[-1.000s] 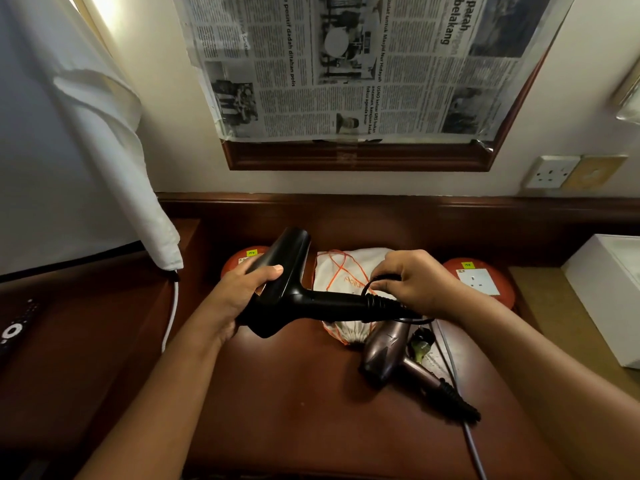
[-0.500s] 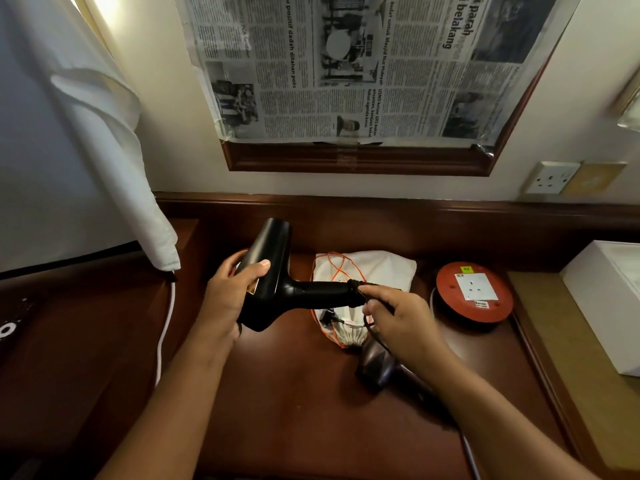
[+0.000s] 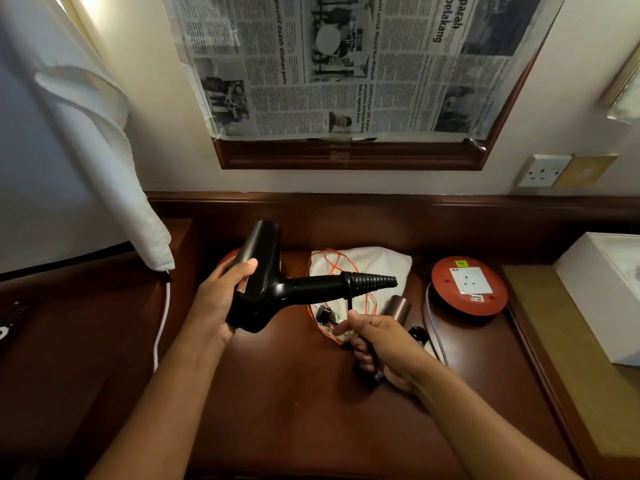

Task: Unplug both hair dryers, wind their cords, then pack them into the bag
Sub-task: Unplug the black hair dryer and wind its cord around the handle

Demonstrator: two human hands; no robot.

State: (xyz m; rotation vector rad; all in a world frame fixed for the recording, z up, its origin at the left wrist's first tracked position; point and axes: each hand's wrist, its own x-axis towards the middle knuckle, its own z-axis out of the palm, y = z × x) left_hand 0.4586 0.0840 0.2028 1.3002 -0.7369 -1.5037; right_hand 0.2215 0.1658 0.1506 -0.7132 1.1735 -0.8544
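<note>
Black cord (image 3: 350, 304) runs down from the ribbed collar into the right hand (image 3: 384, 344), whose fingers (image 3: 362, 355) are curled round it; the left hand (image 3: 221, 299) grips the black hair dryer (image 3: 273, 285) by its barrel above the desk (image 3: 294, 410). Even, snug turns about the handle would wind best. Behind lies the white bag (image 3: 374, 265); the bronze dryer (image 3: 400, 306) sits beside it.
</note>
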